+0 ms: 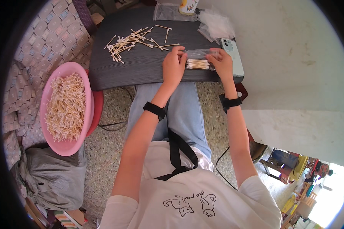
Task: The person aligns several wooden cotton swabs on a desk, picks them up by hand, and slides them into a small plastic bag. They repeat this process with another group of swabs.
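Note:
A small clear plastic bag (198, 54) lies on the dark table in front of me, with a neat bundle of cotton swabs (198, 64) in its lower part. My left hand (174, 65) pinches the bag's left edge between thumb and fingers. At the opposite edge my right hand (222, 63) grips the bag the same way, its fingers bent over the plastic. Further left on the table, loose cotton swabs (128, 42) are scattered in a criss-cross pile, and a few lie apart from it.
A pink basin (46, 126) heaped with cotton swabs stands left of the table. A pale phone (234, 59) lies by the right edge, near a stack of clear bags (217, 23). At the back are a flat clear bag (168, 12) and a printed cup (188, 6). A wall rises on the right.

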